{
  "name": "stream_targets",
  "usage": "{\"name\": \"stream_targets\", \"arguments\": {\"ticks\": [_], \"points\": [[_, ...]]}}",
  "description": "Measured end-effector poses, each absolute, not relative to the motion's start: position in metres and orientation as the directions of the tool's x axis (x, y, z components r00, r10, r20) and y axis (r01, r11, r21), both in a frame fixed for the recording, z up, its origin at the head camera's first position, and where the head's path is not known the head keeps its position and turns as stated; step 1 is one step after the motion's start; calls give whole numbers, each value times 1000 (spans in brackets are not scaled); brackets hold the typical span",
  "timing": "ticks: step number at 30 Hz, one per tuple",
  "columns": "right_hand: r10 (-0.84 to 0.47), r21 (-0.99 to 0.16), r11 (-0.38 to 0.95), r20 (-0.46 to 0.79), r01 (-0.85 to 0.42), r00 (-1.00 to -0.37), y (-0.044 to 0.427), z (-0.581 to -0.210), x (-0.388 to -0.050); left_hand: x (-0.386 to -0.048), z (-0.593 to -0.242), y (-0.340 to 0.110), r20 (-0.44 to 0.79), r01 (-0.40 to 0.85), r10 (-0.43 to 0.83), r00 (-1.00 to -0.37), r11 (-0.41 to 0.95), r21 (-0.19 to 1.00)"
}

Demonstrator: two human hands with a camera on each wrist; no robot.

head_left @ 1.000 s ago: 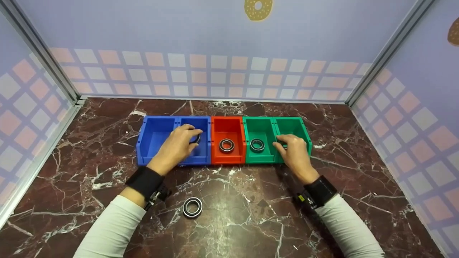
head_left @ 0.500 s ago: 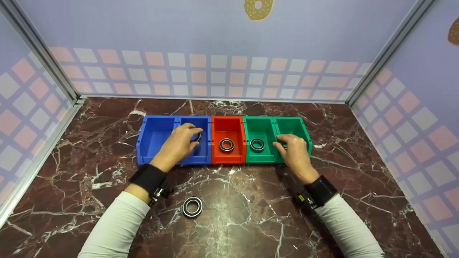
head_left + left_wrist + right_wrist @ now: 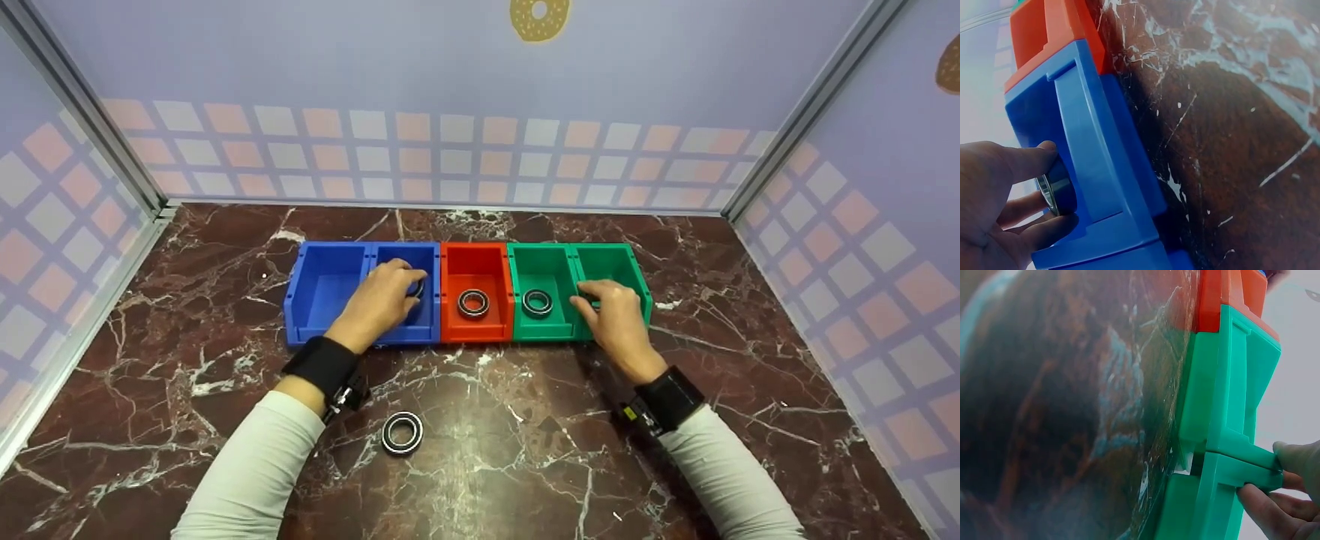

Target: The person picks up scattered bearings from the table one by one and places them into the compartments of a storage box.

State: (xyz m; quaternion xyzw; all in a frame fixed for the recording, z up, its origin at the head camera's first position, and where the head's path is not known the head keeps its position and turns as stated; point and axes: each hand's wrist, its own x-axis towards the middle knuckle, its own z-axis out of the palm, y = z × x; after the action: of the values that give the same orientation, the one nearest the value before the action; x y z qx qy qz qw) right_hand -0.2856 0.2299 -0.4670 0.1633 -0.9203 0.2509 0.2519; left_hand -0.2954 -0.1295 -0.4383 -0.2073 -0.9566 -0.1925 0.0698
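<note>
perhaps the ring (image 3: 1061, 188) can slip and drop, because the left hand (image 3: 379, 304) pinches it by the rim, tilted, inside the blue bin (image 3: 1086, 129) beside the red bin (image 3: 476, 262). the right hand (image 3: 619, 315) pinches the green divider (image 3: 1247, 472); a pull could shift the bins. much of the ring is hidden in the head view; whether it touches the bin, i cannot tell.

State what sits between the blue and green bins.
Between the blue bins and green bins stands the red bin, with one bearing lying in it; the head view shows this.
</note>
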Motion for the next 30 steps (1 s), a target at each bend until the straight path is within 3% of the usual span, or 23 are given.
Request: {"name": "stream_targets", "arguments": {"ticks": [18, 30], "points": [[-169, -390, 817, 542, -425, -823, 231, -467, -286, -305, -447, -123, 245, 463, 404, -882, 841, 279], [-169, -383, 815, 562, -435, -810, 229, -466, -286, -309, -449, -121, 182, 427, 391, -902, 866, 259]]}}
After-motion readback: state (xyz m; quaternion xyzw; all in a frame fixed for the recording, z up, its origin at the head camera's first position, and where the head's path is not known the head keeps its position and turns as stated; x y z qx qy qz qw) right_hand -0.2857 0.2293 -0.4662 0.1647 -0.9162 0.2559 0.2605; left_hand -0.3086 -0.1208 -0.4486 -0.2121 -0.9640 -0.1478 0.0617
